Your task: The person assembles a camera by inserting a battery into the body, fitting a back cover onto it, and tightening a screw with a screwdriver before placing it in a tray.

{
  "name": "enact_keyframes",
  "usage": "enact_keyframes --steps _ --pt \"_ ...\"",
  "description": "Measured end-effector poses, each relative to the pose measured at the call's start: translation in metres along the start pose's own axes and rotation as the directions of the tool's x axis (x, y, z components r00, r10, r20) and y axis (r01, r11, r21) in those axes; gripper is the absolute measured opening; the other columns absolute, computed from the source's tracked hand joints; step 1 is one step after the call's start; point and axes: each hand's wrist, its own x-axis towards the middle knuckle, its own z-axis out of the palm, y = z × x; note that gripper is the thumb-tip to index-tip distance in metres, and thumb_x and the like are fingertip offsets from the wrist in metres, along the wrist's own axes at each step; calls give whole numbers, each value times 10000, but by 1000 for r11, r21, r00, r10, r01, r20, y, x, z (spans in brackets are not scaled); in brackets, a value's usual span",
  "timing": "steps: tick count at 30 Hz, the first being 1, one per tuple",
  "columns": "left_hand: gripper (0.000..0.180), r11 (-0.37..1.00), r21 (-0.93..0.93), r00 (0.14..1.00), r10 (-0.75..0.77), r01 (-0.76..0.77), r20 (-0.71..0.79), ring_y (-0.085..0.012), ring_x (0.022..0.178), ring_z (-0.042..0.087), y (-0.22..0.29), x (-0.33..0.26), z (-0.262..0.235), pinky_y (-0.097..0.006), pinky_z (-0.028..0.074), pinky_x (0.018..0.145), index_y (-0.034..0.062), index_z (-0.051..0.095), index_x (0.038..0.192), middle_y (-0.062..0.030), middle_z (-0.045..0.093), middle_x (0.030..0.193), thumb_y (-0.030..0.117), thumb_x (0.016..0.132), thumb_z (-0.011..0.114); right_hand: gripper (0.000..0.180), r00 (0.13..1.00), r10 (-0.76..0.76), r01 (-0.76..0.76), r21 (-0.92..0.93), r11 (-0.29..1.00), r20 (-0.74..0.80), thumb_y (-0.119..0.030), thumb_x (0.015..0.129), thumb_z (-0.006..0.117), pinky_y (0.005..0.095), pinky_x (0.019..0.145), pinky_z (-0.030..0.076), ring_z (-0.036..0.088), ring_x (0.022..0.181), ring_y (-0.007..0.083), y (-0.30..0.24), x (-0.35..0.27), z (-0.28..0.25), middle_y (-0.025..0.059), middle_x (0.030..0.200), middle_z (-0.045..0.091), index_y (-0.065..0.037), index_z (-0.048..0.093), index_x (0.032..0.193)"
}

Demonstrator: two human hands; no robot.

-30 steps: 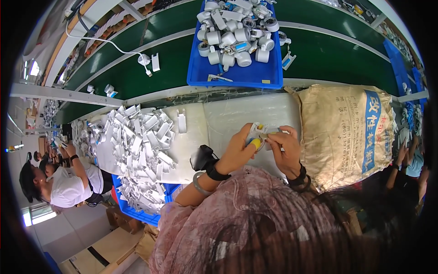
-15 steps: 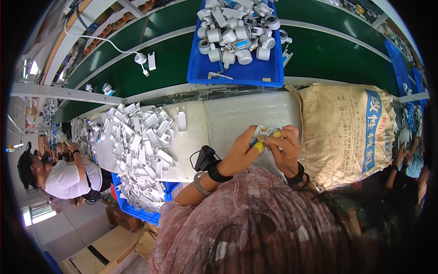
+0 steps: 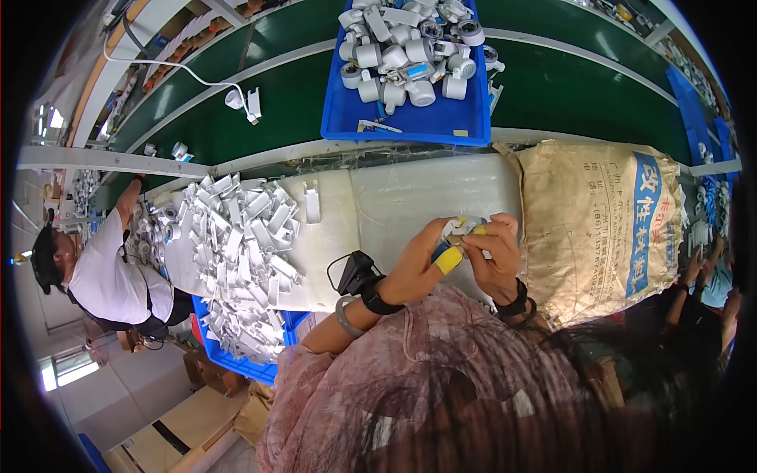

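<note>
Head view: the left hand (image 3: 414, 266) and right hand (image 3: 497, 256) both grasp a small white part (image 3: 455, 232) above the desk (image 3: 330, 252). Around it, a pile of white channel pieces (image 3: 244, 236) lies at nine o'clock, a blue tray (image 3: 422, 129) at eleven, and a brown sack (image 3: 552, 236) at three.

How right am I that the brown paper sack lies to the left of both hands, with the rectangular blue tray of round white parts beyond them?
The side is wrong: in the head view, the brown paper sack lies to the right of the left hand and right hand. The blue tray of round white parts is beyond them.
</note>
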Motion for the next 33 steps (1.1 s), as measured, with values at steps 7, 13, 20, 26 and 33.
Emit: enact_keyframes --steps 7,13,20,26,33 --pt "394 984 -65 986 -168 166 -26 -299 996 581 1 -3 5 -348 459 859 -13 425 1293 -181 553 1131 14 901 456 210 1000 -2 3 -8 1000 21 -11 729 749 412 914 370 569 730 161 3 -2 -2 9 813 612 -96 687 912" --pt "325 983 32 982 -179 181 -64 -289 898 604 -7 -4 5 -353 482 792 4 483 1222 -170 586 1022 -2 899 444 213 1000 -10 10 -36 999 -4 -4 733 745 414 921 370 567 718 161 -1 -2 3 9 806 608 -90 678 916" --pt "176 946 -52 947 -320 320 -3 -104 590 508 -2 2 -21 -249 424 520 5 521 1072 -53 568 782 60 976 385 195 988 87 -88 0 996 131 -27 747 739 398 876 396 568 804 212 5 4 13 44 826 601 -80 673 922" --pt "312 845 -455 884 -413 281 -220 -177 616 602 -29 4 -84 -321 543 512 21 482 1187 -119 619 889 265 1029 371 155 957 175 -175 -19 984 232 -33 785 712 361 788 454 582 880 287 30 31 1 106 903 627 -50 665 932" --pt "518 892 -430 845 -335 141 -417 -193 598 607 -67 18 -187 -340 547 490 30 528 1157 -124 633 838 473 1004 307 92 929 268 -264 -51 963 254 -4 836 660 339 758 482 611 874 273 77 60 -20 132 898 638 -1 641 926"
